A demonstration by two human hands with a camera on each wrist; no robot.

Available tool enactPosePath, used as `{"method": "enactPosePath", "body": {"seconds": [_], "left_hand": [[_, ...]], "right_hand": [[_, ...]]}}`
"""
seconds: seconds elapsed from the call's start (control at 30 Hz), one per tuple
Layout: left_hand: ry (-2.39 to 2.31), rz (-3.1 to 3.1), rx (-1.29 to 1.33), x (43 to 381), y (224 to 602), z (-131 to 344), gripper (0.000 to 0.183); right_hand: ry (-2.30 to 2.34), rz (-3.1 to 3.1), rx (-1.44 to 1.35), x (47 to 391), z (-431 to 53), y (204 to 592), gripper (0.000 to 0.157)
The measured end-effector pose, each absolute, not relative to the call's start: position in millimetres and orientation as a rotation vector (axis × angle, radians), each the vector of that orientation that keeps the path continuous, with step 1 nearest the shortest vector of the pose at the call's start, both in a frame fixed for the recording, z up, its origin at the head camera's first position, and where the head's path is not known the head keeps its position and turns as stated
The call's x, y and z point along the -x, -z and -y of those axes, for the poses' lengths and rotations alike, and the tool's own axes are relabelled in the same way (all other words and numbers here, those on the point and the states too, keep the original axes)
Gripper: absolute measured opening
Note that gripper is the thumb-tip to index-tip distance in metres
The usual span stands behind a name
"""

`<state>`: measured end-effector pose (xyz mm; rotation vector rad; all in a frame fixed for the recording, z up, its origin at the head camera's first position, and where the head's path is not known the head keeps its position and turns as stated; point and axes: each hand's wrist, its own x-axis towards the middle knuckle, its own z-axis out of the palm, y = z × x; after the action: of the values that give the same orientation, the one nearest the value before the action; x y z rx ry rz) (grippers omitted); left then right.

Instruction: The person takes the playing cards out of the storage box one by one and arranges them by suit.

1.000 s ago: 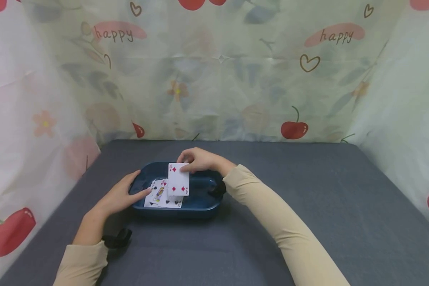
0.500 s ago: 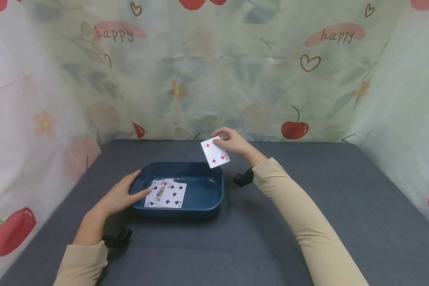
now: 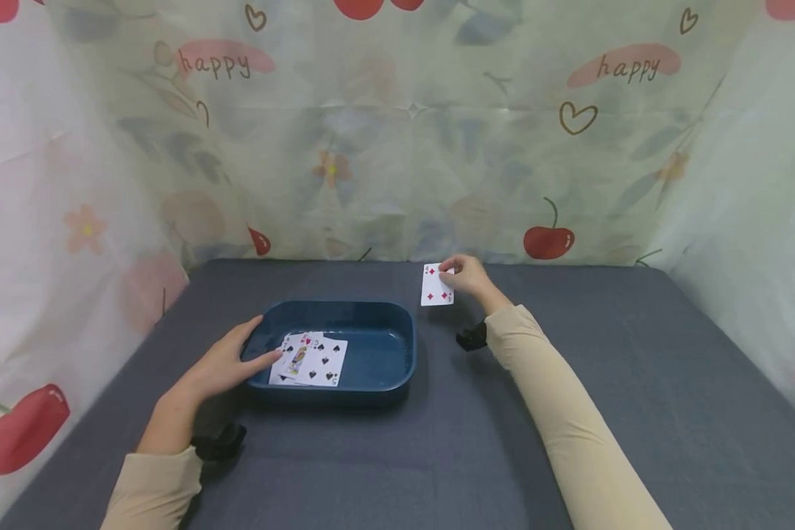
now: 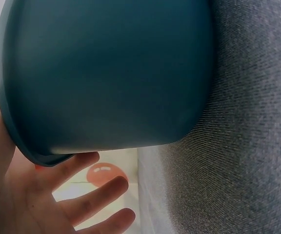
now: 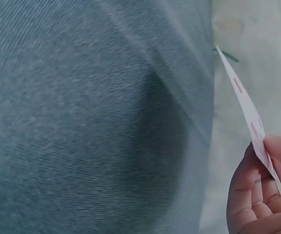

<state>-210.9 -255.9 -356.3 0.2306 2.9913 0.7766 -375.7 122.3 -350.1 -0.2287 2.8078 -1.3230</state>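
Observation:
My right hand (image 3: pixel 467 277) pinches a four of diamonds playing card (image 3: pixel 430 287) between thumb and fingers, to the right of a dark blue tub (image 3: pixel 377 384). In the right wrist view the card (image 5: pixel 250 114) appears almost edge-on, above the cloth. At the tub's left end rests my left hand (image 3: pixel 221 361), its thumb reaching over the rim above the cards inside. In the left wrist view its fingers (image 4: pixel 96 200) lie spread and fairly straight outside the tub wall (image 4: pixel 116 73). Inside the tub, a five of spades (image 3: pixel 327 362) partly overlaps a face card (image 3: pixel 298 358) and other cards.
A dark grey cloth (image 3: pixel 636 383) covers the table. Patterned curtains (image 3: pixel 411 162) with cherries and hearts hang behind it and along both sides. Black wrist devices (image 3: pixel 472 337) sit at both wrists. The tub's rim stands up around the cards.
My right hand has lifted the four of diamonds out of the tub, carried it right, then lowered it beyond the tub's right end. The left hand has stayed on the tub.

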Motion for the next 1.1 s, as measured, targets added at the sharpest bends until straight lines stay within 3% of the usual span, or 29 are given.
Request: {"method": "enactPosePath", "body": {"seconds": [0.2,0.4,0.43,0.6,0.7,0.93,1.03,1.1], "left_hand": [[-0.774,-2.985,-0.229,211.6,357.4,256.4,0.086],[-0.783,-2.983,-0.228,213.0,357.9,257.8,0.087],[-0.787,-2.983,-0.227,213.3,358.0,258.1,0.087],[-0.784,-2.981,-0.226,213.1,358.0,258.6,0.088],[-0.783,-2.981,-0.224,212.9,358.3,259.2,0.088],[-0.785,-2.977,-0.221,212.9,357.9,258.7,0.087],[-0.782,-2.976,-0.221,212.5,357.5,258.4,0.087],[-0.778,-2.977,-0.218,212.3,357.5,258.2,0.088]], "right_hand": [[1.301,-2.772,0.18,390.0,-128.0,373.2,0.028],[1.398,-2.768,0.291,456.6,-151.3,439.5,0.022],[1.376,-2.771,0.259,459.7,-150.9,440.6,0.023],[1.277,-2.744,0.107,401.6,-129.7,392.0,0.029],[1.304,-2.759,0.155,402.1,-132.1,397.7,0.024],[1.333,-2.725,0.192,502.0,-165.6,483.4,0.019],[1.319,-2.729,0.128,510.5,-171.0,485.1,0.019],[1.27,-2.737,0.116,484.7,-165.1,457.9,0.024]]}}
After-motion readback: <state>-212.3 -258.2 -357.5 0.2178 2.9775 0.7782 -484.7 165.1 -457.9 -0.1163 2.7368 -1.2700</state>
